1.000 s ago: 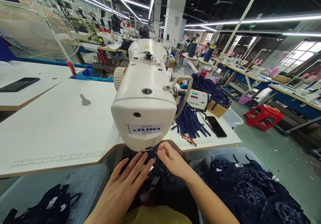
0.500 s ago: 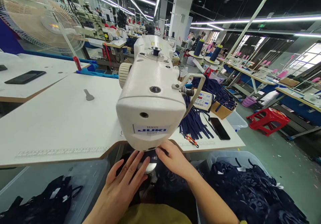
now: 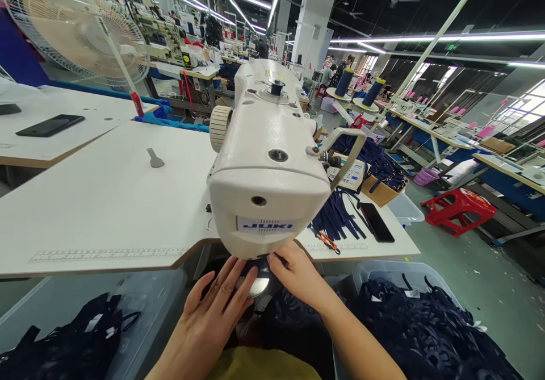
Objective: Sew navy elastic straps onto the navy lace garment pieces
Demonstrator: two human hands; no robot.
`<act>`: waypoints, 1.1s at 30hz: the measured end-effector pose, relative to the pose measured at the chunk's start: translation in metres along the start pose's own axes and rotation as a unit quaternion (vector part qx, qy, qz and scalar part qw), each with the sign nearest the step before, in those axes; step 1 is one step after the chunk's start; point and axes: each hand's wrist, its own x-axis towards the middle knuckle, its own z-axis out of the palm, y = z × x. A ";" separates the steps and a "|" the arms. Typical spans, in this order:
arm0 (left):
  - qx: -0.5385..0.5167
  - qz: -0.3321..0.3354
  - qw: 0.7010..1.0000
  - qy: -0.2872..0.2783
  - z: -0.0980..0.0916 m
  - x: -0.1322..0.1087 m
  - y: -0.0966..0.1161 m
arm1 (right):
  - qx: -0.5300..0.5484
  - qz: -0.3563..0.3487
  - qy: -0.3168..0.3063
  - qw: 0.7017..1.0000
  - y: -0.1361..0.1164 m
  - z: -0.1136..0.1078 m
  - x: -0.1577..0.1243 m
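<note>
A white JUKI sewing machine point(image 3: 272, 187) stands in front of me, its head hiding the needle area. My left hand point(image 3: 215, 306) lies with fingers stretched out and apart, the tips on dark cloth at the rounded metal end of the machine bed point(image 3: 258, 287). On the other side, my right hand point(image 3: 298, 272) has its thumb and fingers closed on the edge of navy fabric point(image 3: 261, 267) beneath the head. Much of that fabric is hidden by the hands and the machine. More dark lace fabric point(image 3: 293, 314) hangs below, over my lap.
Clear bins with navy garments flank me, a left bin point(image 3: 170, 289) and a right bin point(image 3: 409, 264). On the table are navy straps point(image 3: 338, 218), orange snips point(image 3: 327, 242), a phone point(image 3: 377, 222) and a grey metal piece point(image 3: 155, 159). A fan point(image 3: 93, 33) stands at left.
The view has turned slightly left, so the machine and table appear a little further right. Both hands keep nearly the same pose by the machine bed.
</note>
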 end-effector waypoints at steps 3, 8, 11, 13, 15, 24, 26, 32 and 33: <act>-0.011 -0.010 1.000 -0.007 0.000 0.000 0.001 | -0.004 0.002 0.002 1.000 0.001 0.000 0.000; 0.003 -0.006 1.000 -0.012 0.004 -0.004 0.001 | -0.006 0.010 0.004 1.000 0.000 0.001 0.000; 0.017 0.004 1.000 -0.016 0.006 -0.007 0.000 | -0.007 0.017 0.006 1.000 0.001 0.003 0.000; 0.014 -0.003 1.000 -0.015 0.006 -0.009 0.000 | -0.009 0.018 0.006 1.000 0.002 0.005 0.000; 0.007 -0.019 1.000 -0.006 0.006 -0.009 0.000 | -0.010 0.020 0.006 1.000 0.004 0.007 -0.001; 0.032 -0.030 0.999 0.002 0.007 -0.012 0.001 | 0.021 0.015 0.007 1.000 0.005 0.009 -0.002; 0.036 -0.024 0.999 -0.004 0.007 -0.012 0.002 | 0.035 0.015 0.014 0.999 0.006 0.010 -0.003; 0.028 -0.024 0.999 0.015 0.008 -0.007 0.004 | 0.117 0.072 0.049 0.989 0.026 0.018 -0.017; 0.028 -0.024 0.999 0.017 0.009 -0.006 0.004 | 0.116 0.071 0.046 0.990 0.032 0.019 -0.020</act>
